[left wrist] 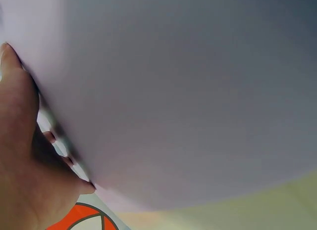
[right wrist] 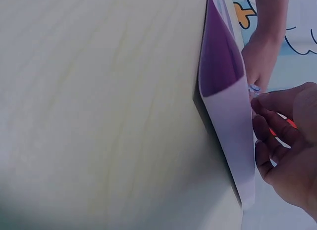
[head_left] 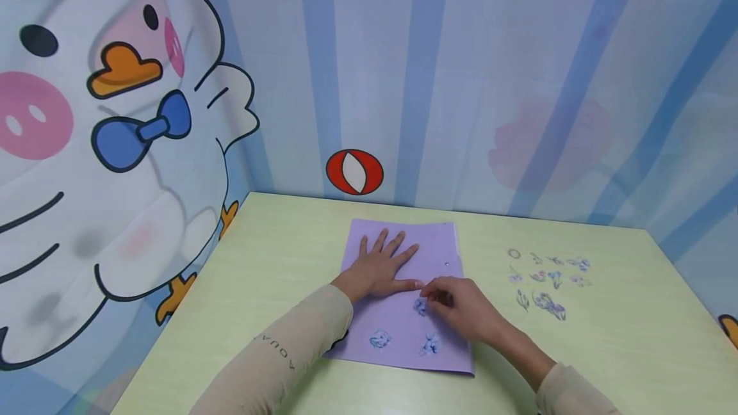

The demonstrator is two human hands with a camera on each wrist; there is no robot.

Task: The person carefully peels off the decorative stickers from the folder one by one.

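A purple folder (head_left: 403, 354) lies on the table in the head view. My left hand (head_left: 380, 269) rests on its upper half with fingers spread; in the left wrist view the left hand (left wrist: 34, 156) lies along the folder's pale, blurred surface. Over the folder's right side, my right hand (head_left: 461, 303) has thumb and index finger curled together at a blue flower sticker (head_left: 420, 306), pinching its edge. The right wrist view shows that sticker (right wrist: 254, 89) at the fingertips of the right hand (right wrist: 285, 136). Two more blue flower stickers, one lower left (head_left: 380, 339) and one lower right (head_left: 429, 344), lie on the folder.
Several loose flower stickers (head_left: 548, 303) lie in rows on the table (head_left: 623, 338) to the right. The folder's near edge (right wrist: 223, 79) bulges open in the right wrist view. A printed cloth backdrop (head_left: 380, 82) stands behind the table and to its left.
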